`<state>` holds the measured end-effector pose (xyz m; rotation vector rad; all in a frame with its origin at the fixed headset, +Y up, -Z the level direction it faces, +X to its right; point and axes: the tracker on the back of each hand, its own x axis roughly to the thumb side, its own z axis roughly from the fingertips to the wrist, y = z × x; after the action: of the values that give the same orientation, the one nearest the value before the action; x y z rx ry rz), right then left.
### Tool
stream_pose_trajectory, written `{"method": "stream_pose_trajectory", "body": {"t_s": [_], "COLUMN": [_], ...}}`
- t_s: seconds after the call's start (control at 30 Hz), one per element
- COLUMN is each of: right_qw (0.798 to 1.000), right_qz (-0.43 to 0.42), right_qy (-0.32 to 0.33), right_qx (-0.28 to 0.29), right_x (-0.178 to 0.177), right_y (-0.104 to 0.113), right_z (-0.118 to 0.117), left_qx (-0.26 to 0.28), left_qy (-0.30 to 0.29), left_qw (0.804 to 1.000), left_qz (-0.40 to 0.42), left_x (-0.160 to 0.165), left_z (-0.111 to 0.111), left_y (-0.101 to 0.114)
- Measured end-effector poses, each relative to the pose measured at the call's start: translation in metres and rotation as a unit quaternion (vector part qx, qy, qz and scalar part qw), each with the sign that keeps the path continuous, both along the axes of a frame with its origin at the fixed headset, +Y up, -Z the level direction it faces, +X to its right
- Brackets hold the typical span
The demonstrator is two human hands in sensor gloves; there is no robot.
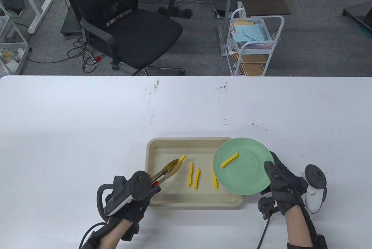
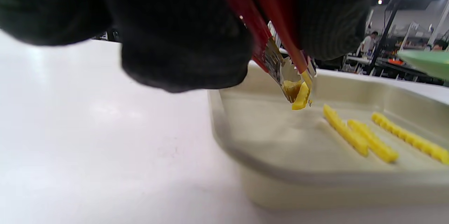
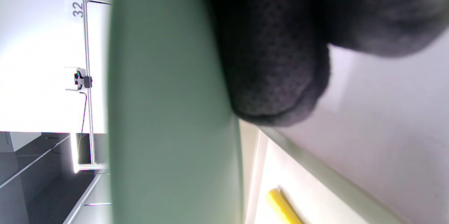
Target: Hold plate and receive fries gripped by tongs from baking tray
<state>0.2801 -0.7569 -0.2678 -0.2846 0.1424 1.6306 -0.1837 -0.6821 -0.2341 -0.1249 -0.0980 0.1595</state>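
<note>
White table (image 1: 87, 132) fills the foreground, an office chair (image 1: 128, 25) behind it. On it sits the beige baking tray (image 1: 174, 199), three fries (image 1: 194, 175) lying loose inside. Over the tray's right end, the green plate (image 1: 250, 179) is gripped at its rim by the right hand (image 1: 283, 185), one fry (image 1: 229, 159) on it. The left hand (image 1: 128, 199) squeezes red-handled tongs (image 1: 167, 170), tips apparently clamped on a fry (image 2: 301, 98) above the tray's left side.
</note>
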Motion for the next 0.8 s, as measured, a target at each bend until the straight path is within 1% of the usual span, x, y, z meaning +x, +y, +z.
{"method": "stream_pose_trajectory", "body": {"t_s": [0.1, 0.17, 0.27, 0.33, 0.47, 0.57, 0.8], "right_qw": [1.000, 1.000, 1.000, 1.000, 1.000, 1.000, 1.000], "right_qz": [0.000, 0.000, 0.000, -0.005, -0.008, -0.008, 0.000], "right_qy": [0.000, 0.000, 0.000, 0.000, 0.006, 0.008, 0.014], "right_qx": [0.000, 0.000, 0.000, -0.004, -0.005, -0.005, -0.006], "right_x": [0.000, 0.000, 0.000, -0.001, -0.001, -0.002, -0.003], "right_y": [0.000, 0.000, 0.000, 0.000, 0.000, 0.001, 0.001], "right_z": [0.000, 0.000, 0.000, 0.001, 0.001, 0.001, 0.000], "left_qx": [0.022, 0.037, 0.039, 0.029, 0.028, 0.010, -0.002], "left_qy": [-0.006, -0.017, -0.039, -0.053, -0.073, -0.076, -0.077], "left_qw": [0.999, 0.997, 0.993, 0.992, 0.993, 0.994, 0.995], "left_qz": [0.027, 0.058, 0.102, 0.109, 0.089, 0.083, 0.069], "left_x": [0.009, 0.020, 0.041, 0.055, 0.078, 0.086, 0.092], "left_z": [-0.002, -0.005, -0.008, -0.009, -0.010, -0.013, -0.016], "left_y": [0.016, 0.028, 0.039, 0.039, 0.031, 0.026, 0.020]}}
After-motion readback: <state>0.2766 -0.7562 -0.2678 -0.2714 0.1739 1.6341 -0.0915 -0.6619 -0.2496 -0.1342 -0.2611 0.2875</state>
